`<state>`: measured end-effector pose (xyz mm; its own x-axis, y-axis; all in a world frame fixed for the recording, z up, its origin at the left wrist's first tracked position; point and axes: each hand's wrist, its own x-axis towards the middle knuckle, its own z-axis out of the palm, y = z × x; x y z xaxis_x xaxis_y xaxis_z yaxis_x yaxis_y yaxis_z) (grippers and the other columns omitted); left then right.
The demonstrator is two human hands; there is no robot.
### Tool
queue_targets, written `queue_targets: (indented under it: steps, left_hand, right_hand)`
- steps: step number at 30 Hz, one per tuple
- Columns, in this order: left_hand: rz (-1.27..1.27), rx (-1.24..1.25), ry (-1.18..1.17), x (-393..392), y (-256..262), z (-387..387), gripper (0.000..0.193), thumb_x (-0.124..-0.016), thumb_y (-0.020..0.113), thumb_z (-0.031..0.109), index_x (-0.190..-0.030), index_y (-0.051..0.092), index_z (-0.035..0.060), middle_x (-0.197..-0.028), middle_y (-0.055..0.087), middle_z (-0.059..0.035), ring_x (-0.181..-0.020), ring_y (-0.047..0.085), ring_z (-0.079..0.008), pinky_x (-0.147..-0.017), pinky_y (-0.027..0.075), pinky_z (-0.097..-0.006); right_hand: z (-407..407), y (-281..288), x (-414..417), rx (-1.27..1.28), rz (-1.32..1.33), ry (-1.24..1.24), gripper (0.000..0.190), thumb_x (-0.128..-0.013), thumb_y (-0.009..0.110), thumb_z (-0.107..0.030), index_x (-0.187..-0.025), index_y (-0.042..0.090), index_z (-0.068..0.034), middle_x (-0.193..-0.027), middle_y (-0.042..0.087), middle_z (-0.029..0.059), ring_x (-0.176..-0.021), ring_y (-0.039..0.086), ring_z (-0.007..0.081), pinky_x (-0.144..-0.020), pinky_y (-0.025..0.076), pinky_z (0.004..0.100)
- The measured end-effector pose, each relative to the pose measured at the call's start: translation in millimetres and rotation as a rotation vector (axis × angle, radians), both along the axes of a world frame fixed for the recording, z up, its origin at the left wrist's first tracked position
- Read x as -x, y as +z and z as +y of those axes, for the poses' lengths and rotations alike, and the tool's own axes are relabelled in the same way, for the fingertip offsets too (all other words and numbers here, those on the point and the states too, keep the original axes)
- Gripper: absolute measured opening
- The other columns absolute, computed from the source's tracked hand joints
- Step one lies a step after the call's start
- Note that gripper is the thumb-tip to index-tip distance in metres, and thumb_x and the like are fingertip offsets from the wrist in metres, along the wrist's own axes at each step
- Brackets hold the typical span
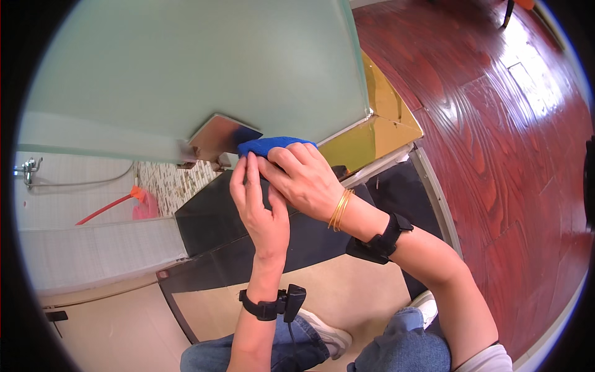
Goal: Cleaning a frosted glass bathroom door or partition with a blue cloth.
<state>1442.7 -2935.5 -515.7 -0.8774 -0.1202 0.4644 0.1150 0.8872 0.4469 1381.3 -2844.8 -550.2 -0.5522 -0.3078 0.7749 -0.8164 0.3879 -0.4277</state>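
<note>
A folded blue cloth (278,143) is held by my right hand (302,179), its fingers curled over the near edge. My left hand (258,204) has its fingertips at the cloth's left end, close to the right hand's fingers; whether they pinch the cloth is not plain. Just behind and left of the cloth, a shiny metal hinge plate (223,137) sits on the lower edge of a frosted glass panel (195,69). The cloth's blue shows as a reflection in the plate. The surface under the cloth is hidden.
Gold-coloured trim (390,130) and a metal threshold strip (437,195) border the dark red wood floor (511,209) at right. Black tiles (223,251) lie below my hands. At left are a shower mixer (30,171) and a red-handled tool (104,209). A beige cabinet (121,325) stands lower left.
</note>
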Motion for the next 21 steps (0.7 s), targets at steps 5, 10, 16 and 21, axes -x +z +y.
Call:
queue_targets:
  steps: [5, 10, 16, 21]
  left_hand:
    - [0.304, 0.055, 0.062, 0, 19, -1, 0.047, -0.086, 0.041, 0.007, -0.131, 0.028, -0.0018, -0.132, 0.027, -0.0205, -0.121, 0.031, -0.0331, -0.099, 0.027, -0.0397]
    - [0.319, -0.024, 0.059, 5, 29, -8, 0.048, -0.088, 0.035, 0.005, -0.133, 0.020, -0.0010, -0.136, 0.023, -0.0173, -0.124, 0.027, -0.0299, -0.100, 0.026, -0.0374]
    - [0.247, -0.056, 0.032, 4, 38, -7, 0.048, -0.087, 0.036, 0.005, -0.132, 0.022, -0.0021, -0.136, 0.025, -0.0176, -0.125, 0.027, -0.0297, -0.100, 0.027, -0.0372]
    - [0.242, 0.007, 0.086, -3, 38, -5, 0.047, -0.085, 0.039, 0.005, -0.131, 0.027, -0.0007, -0.131, 0.029, -0.0181, -0.119, 0.034, -0.0298, -0.092, 0.033, -0.0379]
  right_hand:
    - [-17, 39, 1, 0.111, 0.172, -0.003, 0.031, -0.067, 0.057, -0.016, -0.098, 0.057, -0.012, -0.089, 0.044, 0.0006, -0.076, 0.045, 0.0140, -0.068, 0.038, 0.0281]
    - [-35, 63, 16, 0.048, 0.230, -0.078, 0.026, -0.068, 0.056, -0.020, -0.093, 0.056, -0.014, -0.077, 0.038, -0.0007, -0.069, 0.042, 0.0133, -0.062, 0.033, 0.0268]
    - [-21, 75, 10, 0.032, 0.130, -0.204, 0.024, -0.067, 0.057, -0.019, -0.090, 0.055, -0.015, -0.072, 0.038, -0.0007, -0.068, 0.042, 0.0141, -0.064, 0.029, 0.0297]
    - [-13, 79, 2, -0.007, 0.039, -0.291, 0.029, -0.064, 0.058, -0.017, -0.092, 0.055, -0.014, -0.074, 0.039, 0.0008, -0.070, 0.043, 0.0155, -0.065, 0.029, 0.0307]
